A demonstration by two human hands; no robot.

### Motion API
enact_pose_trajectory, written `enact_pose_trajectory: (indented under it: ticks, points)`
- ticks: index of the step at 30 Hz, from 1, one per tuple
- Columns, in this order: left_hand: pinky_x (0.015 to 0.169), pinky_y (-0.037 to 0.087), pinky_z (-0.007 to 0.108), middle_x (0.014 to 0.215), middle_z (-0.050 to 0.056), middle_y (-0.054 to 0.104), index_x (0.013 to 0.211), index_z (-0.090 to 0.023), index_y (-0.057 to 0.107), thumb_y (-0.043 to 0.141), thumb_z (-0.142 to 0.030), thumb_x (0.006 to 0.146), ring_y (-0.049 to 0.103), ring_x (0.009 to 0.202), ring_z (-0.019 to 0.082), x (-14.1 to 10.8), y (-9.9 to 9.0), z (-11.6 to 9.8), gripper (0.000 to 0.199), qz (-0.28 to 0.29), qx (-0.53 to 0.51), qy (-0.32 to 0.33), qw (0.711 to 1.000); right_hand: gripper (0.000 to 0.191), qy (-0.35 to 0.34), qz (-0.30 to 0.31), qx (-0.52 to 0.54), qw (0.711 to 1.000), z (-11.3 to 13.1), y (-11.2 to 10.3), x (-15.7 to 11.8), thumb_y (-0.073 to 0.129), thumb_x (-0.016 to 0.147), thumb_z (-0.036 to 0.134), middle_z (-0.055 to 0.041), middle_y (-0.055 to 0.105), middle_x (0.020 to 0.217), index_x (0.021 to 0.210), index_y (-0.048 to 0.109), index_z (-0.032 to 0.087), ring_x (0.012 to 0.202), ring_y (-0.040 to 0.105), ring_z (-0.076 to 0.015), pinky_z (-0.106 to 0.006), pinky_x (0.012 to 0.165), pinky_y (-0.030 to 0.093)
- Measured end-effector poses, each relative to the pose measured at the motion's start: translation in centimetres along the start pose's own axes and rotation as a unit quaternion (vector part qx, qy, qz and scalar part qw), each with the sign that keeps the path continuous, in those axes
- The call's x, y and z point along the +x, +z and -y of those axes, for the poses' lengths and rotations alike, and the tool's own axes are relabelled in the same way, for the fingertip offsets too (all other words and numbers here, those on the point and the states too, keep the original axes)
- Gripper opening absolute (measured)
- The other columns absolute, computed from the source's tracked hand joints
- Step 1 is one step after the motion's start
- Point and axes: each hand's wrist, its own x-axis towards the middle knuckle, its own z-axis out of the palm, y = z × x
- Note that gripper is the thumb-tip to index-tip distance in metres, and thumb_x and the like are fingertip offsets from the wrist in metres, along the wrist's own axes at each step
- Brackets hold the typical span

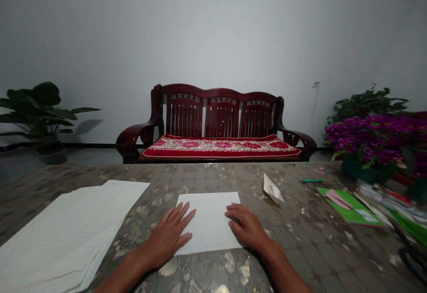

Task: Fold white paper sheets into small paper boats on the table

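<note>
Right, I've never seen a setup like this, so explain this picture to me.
There's no machine here. One camera, worn on a person's head, looks forward and down at their own bare hands. The left hand and right hand lie at opposite side edges of a lined sheet of paper on a patterned table; neither appears to grip it. Lined paper is stacked to the left. To the right are a folded white paper shape and a green pen.

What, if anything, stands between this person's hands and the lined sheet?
Nothing visible does: the left hand and the right hand lie over opposite sides of the lined sheet. The folded paper lies apart, beyond the right hand.
</note>
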Motion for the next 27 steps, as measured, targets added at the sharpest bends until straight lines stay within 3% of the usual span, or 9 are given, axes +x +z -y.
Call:
enact_pose_trajectory:
  ticks: [3,6,9,12,17,22,27]
  points:
    - [0.120,0.026,0.052,0.162,0.004,0.025,0.155,-0.036,0.028,0.042,-0.050,0.100,0.028,0.149,0.031,-0.5,0.2,-0.4,0.058,-0.004,0.007,-0.013,1.000,0.029,0.008,-0.032,-0.007,0.999,-0.3,-0.1,0.4,0.058,0.096,0.033,-0.0089,0.065,0.122,0.121,0.065,0.022,0.108,0.062,-0.0234,-0.046,0.097,0.050]
    - [0.120,0.026,0.051,0.162,0.003,0.026,0.154,-0.037,0.030,0.043,-0.051,0.100,0.029,0.149,0.031,-0.7,0.4,-0.6,0.058,-0.013,0.009,-0.018,1.000,0.031,0.044,-0.133,-0.058,0.988,-1.0,-1.6,0.7,0.051,0.091,0.023,-0.0089,0.069,0.116,0.115,0.070,0.024,0.111,0.059,-0.0255,-0.045,0.102,0.045]
    - [0.120,0.027,0.051,0.161,0.003,0.029,0.153,-0.038,0.033,0.045,-0.051,0.099,0.031,0.148,0.031,-0.7,0.6,-0.6,0.057,-0.027,0.014,-0.020,0.999,0.034,0.117,-0.241,-0.142,0.953,-2.2,-4.4,0.5,0.047,0.087,0.020,-0.0093,0.066,0.121,0.112,0.070,0.023,0.116,0.054,-0.0281,-0.046,0.102,0.041]
    - [0.119,0.028,0.052,0.161,0.003,0.029,0.153,-0.037,0.035,0.045,-0.051,0.099,0.032,0.147,0.032,-0.6,0.8,-0.4,0.057,-0.031,0.023,-0.021,0.999,0.038,0.209,-0.301,-0.207,0.907,-4.0,-7.1,-0.4,0.050,0.083,0.023,-0.0089,0.061,0.127,0.116,0.068,0.026,0.114,0.052,-0.0309,-0.046,0.097,0.042]
    - [0.119,0.029,0.051,0.160,0.003,0.032,0.152,-0.038,0.037,0.047,-0.052,0.098,0.035,0.146,0.032,-0.5,1.4,-0.1,0.057,-0.048,0.029,-0.015,0.998,0.038,0.282,-0.267,-0.295,0.873,-7.3,-9.1,-2.2,0.058,0.076,0.024,-0.0121,0.057,0.128,0.111,0.072,0.027,0.114,0.054,-0.0347,-0.046,0.088,0.047]
    - [0.119,0.030,0.051,0.160,0.002,0.031,0.152,-0.038,0.036,0.045,-0.053,0.098,0.036,0.145,0.031,-0.6,2.1,0.3,0.057,-0.060,0.036,-0.013,0.997,0.033,0.274,-0.183,-0.310,0.892,-9.6,-9.5,-2.7,0.055,0.075,0.019,-0.0128,0.068,0.109,0.099,0.076,0.022,0.095,0.063,-0.0298,-0.039,0.076,0.050]
    - [0.118,0.031,0.052,0.161,0.002,0.031,0.152,-0.039,0.036,0.045,-0.053,0.098,0.036,0.145,0.032,-0.7,1.7,0.1,0.056,-0.056,0.031,-0.011,0.998,0.029,0.283,-0.166,-0.260,0.908,-11.2,-10.7,-2.3,0.049,0.079,0.022,-0.0116,0.071,0.099,0.090,0.076,0.021,0.089,0.065,-0.0283,-0.036,0.069,0.048]
